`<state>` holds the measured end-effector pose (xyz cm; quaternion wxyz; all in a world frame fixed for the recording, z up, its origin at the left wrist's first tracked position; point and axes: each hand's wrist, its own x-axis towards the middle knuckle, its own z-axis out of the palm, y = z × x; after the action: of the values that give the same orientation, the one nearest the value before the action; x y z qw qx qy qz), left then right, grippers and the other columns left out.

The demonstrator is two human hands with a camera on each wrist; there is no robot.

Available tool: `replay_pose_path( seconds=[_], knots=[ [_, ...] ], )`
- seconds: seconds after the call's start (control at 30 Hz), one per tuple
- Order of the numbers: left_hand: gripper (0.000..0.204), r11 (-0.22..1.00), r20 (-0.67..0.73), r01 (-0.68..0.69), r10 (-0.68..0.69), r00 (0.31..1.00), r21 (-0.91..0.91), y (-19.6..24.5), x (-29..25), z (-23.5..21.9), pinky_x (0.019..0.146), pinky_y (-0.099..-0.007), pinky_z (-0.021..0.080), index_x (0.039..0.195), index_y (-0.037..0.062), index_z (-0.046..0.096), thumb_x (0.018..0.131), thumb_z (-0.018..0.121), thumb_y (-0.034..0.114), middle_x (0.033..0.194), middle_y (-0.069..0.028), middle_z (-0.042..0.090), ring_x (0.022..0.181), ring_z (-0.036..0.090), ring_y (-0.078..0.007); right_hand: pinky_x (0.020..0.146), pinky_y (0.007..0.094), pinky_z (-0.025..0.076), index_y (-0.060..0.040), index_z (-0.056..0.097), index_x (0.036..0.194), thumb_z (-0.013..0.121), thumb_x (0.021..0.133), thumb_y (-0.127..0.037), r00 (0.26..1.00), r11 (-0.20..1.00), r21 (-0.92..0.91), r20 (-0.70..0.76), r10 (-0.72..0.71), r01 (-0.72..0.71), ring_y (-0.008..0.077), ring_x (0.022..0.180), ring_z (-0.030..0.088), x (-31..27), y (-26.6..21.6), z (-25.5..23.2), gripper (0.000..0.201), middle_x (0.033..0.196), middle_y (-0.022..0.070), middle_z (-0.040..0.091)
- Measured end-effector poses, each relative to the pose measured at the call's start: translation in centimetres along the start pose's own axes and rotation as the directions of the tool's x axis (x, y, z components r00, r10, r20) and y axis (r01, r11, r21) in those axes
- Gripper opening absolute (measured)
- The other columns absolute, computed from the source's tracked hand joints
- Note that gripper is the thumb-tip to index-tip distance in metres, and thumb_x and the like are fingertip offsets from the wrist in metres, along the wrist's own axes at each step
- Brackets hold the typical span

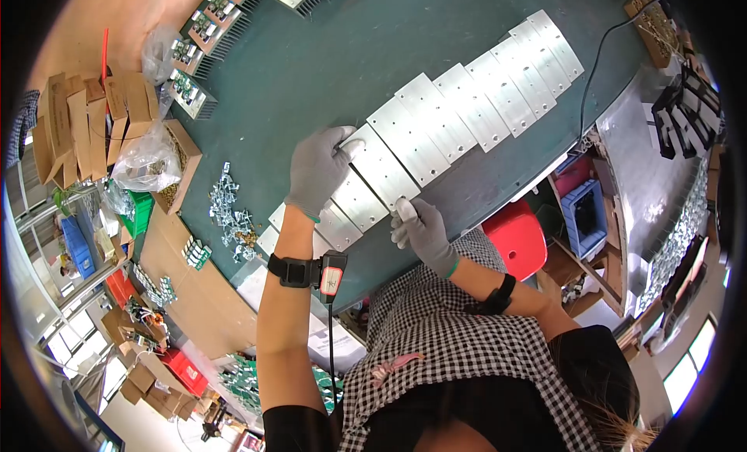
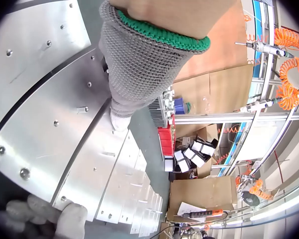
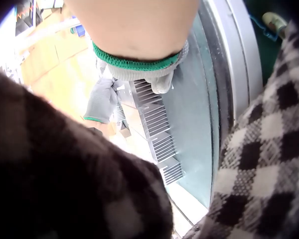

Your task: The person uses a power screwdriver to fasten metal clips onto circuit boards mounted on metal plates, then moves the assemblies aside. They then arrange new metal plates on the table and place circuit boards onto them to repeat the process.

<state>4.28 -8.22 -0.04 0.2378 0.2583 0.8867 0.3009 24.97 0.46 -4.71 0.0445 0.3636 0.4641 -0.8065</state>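
A long row of silver finned heat sinks [image 1: 459, 113] lies flat side up, small holes dotting their faces. My left hand [image 1: 319, 172], in a grey glove, grips the far end of one heat sink [image 1: 381, 170] in the row, thumb on its top face. At the near end of that heat sink, my gloved right hand [image 1: 424, 235] pinches the edge, thumb on top and the other fingers curled below. The right wrist view shows the fins [image 3: 159, 122] along the row's side; the right hand [image 3: 162, 82] is mostly hidden there behind the wrist.
Small metal clips [image 1: 226, 207] lie piled left of the row on the green table [image 1: 311, 55]. Heat sinks with circuit boards [image 1: 191, 92] line the far left edge. Cardboard dividers [image 1: 93, 125] stand at left, a red stool [image 1: 515, 238] at right. A black cable [image 1: 595, 66] crosses the right side.
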Motion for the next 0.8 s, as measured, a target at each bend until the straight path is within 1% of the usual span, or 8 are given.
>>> replay_pose_path(
  seconds=[0.17, 0.2, 0.27, 0.37, 0.47, 0.6, 0.73, 0.8],
  knots=[
    [0.032, 0.983, 0.082, 0.007, -0.022, 0.996, 0.182, 0.6, 0.8, -1.7, 0.076, -0.0365, 0.052, 0.107, 0.0053, 0.071, 0.089, 0.068, 0.032, 0.097, -0.0132, 0.070, 0.084, 0.068, -0.0290, 0.045, 0.0225, 0.047, 0.0020, 0.058, 0.097, 0.053, 0.099, -0.045, 0.995, 0.995, -0.031, -0.036, 0.096, -0.097, 0.0108, 0.054, 0.060, -0.3, -2.3, -2.2, 0.047, 0.075, 0.0074, 0.060],
    [0.033, 0.992, 0.036, -0.016, 0.011, 0.999, 0.122, 0.9, 1.3, -1.4, 0.077, -0.0367, 0.052, 0.108, 0.0055, 0.070, 0.089, 0.068, 0.032, 0.098, -0.0134, 0.070, 0.085, 0.068, -0.0295, 0.045, 0.0221, 0.046, 0.0011, 0.058, 0.098, 0.054, 0.099, -0.044, 0.994, 0.995, -0.025, -0.047, 0.095, -0.096, 0.0098, 0.055, 0.060, -0.5, -2.7, -2.7, 0.045, 0.076, 0.0066, 0.059],
    [0.033, 0.998, -0.069, -0.058, 0.058, 0.996, 0.007, 1.3, 2.5, -0.6, 0.078, -0.0371, 0.052, 0.110, 0.0059, 0.069, 0.090, 0.067, 0.032, 0.100, -0.0138, 0.070, 0.087, 0.068, -0.0303, 0.044, 0.0218, 0.045, 0.0004, 0.057, 0.101, 0.055, 0.098, -0.045, 0.994, 1.000, 0.003, -0.112, 0.013, -0.012, 0.0097, 0.054, 0.059, -0.2, -3.2, -3.1, 0.046, 0.078, 0.0068, 0.058],
    [0.034, 0.981, -0.057, -0.183, 0.187, 0.981, 0.067, 2.4, 4.5, 1.6, 0.079, -0.0366, 0.052, 0.114, 0.0060, 0.068, 0.091, 0.066, 0.031, 0.102, -0.0143, 0.070, 0.088, 0.068, -0.0304, 0.043, 0.0210, 0.044, -0.0006, 0.055, 0.103, 0.056, 0.098, -0.044, 0.981, 0.998, 0.017, -0.188, -0.057, 0.062, 0.0096, 0.053, 0.058, 1.0, -3.9, -3.0, 0.044, 0.079, 0.0057, 0.057],
    [0.035, 0.994, 0.059, -0.097, 0.095, 0.994, 0.042, 4.4, 5.1, 2.4, 0.081, -0.0362, 0.052, 0.116, 0.0051, 0.067, 0.092, 0.066, 0.030, 0.105, -0.0152, 0.070, 0.089, 0.068, -0.0303, 0.043, 0.0205, 0.044, -0.0004, 0.055, 0.103, 0.058, 0.097, -0.043, 0.983, 0.997, 0.061, -0.184, -0.026, 0.037, 0.0093, 0.053, 0.057, 1.0, -4.2, -3.4, 0.043, 0.079, 0.0050, 0.056],
    [0.037, 0.998, 0.073, -0.015, 0.020, 0.997, -0.069, 3.4, 6.0, 3.5, 0.082, -0.0360, 0.052, 0.118, 0.0031, 0.066, 0.090, 0.068, 0.027, 0.105, -0.0160, 0.070, 0.092, 0.068, -0.0302, 0.043, 0.0205, 0.045, 0.0006, 0.054, 0.102, 0.059, 0.097, -0.042, 0.969, 0.994, 0.069, -0.241, -0.061, 0.079, 0.0086, 0.052, 0.057, 1.5, -5.3, -4.6, 0.043, 0.078, 0.0048, 0.056],
    [0.035, 0.992, 0.037, -0.042, 0.046, 0.998, -0.115, 4.7, 6.9, 3.8, 0.081, -0.0343, 0.051, 0.116, 0.0034, 0.067, 0.090, 0.068, 0.027, 0.103, -0.0159, 0.070, 0.092, 0.068, -0.0286, 0.044, 0.0207, 0.045, 0.0015, 0.054, 0.101, 0.060, 0.097, -0.043, 0.958, 0.993, 0.070, -0.278, -0.074, 0.097, 0.0083, 0.053, 0.057, 2.0, -6.1, -5.1, 0.045, 0.074, 0.0039, 0.055],
    [0.034, 0.989, 0.126, 0.009, 0.010, 0.992, -0.148, 5.2, 7.5, 4.0, 0.081, -0.0333, 0.051, 0.115, 0.0034, 0.068, 0.090, 0.069, 0.026, 0.101, -0.0157, 0.071, 0.090, 0.068, -0.0275, 0.044, 0.0210, 0.046, 0.0021, 0.055, 0.101, 0.060, 0.096, -0.044, 0.954, 0.993, 0.060, -0.288, -0.083, 0.104, 0.0084, 0.053, 0.057, 2.5, -6.1, -5.5, 0.047, 0.072, 0.0035, 0.055]
  ],
)
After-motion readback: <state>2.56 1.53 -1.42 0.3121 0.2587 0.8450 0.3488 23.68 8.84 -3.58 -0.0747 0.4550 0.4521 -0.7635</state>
